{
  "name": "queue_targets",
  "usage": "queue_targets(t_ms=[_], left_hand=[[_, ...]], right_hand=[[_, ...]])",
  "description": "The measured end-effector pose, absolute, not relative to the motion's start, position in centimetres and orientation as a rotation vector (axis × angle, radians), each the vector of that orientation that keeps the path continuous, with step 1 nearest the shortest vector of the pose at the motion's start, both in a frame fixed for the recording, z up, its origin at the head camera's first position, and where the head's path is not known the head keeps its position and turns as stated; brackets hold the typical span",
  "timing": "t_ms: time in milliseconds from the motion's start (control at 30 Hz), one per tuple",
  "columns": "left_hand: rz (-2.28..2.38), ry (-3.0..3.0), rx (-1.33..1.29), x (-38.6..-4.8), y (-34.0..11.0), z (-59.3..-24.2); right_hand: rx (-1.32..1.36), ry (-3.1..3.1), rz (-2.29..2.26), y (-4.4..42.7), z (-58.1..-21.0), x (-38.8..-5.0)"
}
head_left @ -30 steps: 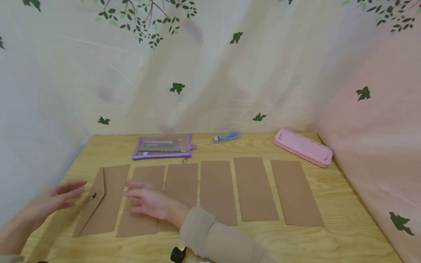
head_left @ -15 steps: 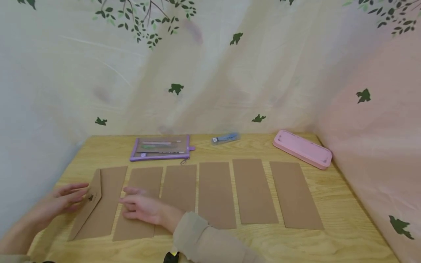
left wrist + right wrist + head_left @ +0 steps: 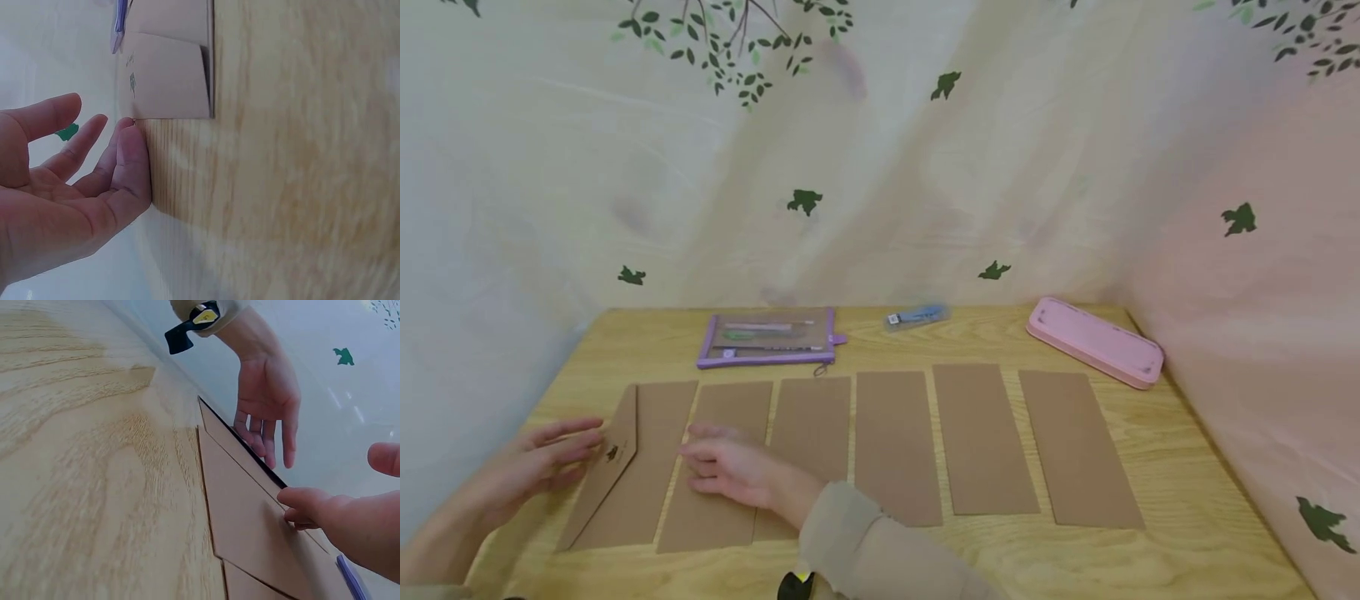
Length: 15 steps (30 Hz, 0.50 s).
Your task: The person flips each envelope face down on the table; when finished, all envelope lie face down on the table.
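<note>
At the left end of a row of brown paper envelopes lies one with its pointed flap up, a flap envelope [image 3: 651,492] bearing a small dark print. My left hand [image 3: 527,471] is at its outer edge; in the left wrist view, fingertips [image 3: 130,140] meet that edge, fingers gently bent. My right hand [image 3: 737,471] lies low over the second envelope [image 3: 715,521], with its fingers pointing at the flap envelope's right side. Whether these fingertips touch paper is hard to tell. Neither hand grips anything. The right wrist view shows both hands on opposite sides of the flap envelope.
Several more plain envelopes [image 3: 898,450] continue the row to the right. Behind them are a purple-edged mesh pouch [image 3: 767,337] with pens, a small clear blue packet [image 3: 917,316] and a pink pencil case [image 3: 1096,342]. A printed cloth [image 3: 880,167] hangs behind the wooden table [image 3: 1187,500].
My left hand has moved down and in to the flap envelope's left edge. The right hand has lowered slightly. The envelopes show no clear shift.
</note>
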<state>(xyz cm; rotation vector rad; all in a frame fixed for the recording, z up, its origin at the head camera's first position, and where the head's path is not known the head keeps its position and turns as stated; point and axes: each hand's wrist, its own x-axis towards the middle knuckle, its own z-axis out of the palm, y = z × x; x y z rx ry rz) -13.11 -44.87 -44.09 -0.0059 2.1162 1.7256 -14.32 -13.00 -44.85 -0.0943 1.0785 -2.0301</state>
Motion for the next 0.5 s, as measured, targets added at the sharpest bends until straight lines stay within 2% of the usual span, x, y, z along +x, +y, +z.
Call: queue_targets(t_ms=[500], left_hand=[[1.674, 2.145, -0.060, -13.3, -44.6, -44.2]], right_hand=[[-0.073, 1.006, -2.021, -14.9, -45.4, -14.0]])
